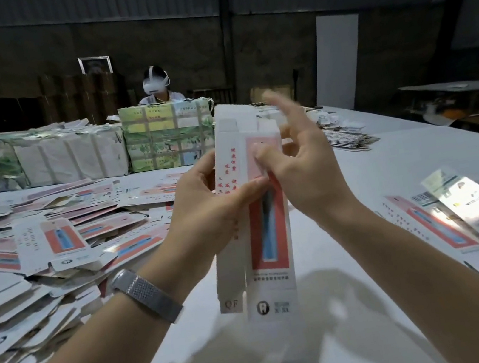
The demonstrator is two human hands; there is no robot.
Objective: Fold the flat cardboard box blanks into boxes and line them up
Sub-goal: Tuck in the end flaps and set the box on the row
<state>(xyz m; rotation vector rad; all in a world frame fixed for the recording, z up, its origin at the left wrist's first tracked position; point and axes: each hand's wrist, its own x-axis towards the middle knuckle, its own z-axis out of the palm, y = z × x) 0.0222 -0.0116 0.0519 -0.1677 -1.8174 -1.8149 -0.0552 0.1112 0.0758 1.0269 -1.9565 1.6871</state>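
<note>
A long white box blank point(268, 239) with a red and blue panel stands upright in the air above the white table point(386, 164), partly opened into a tube, its flaps loose at both ends. My left hand point(208, 208) grips its left side around the middle, thumb across the front. My right hand point(301, 165) presses its thumb on the front panel near the top, while its fingers are raised and blurred behind the box. A big heap of flat blanks point(40, 260) covers the table's left side. Two folded boxes point(464, 224) lie side by side at the right.
Wrapped bundles of stock point(168, 136) stand in a row across the back of the table. Another person wearing a white headset point(155, 84) sits behind them. A small stack of flat blanks point(347, 136) lies at the back right. The room beyond is dark.
</note>
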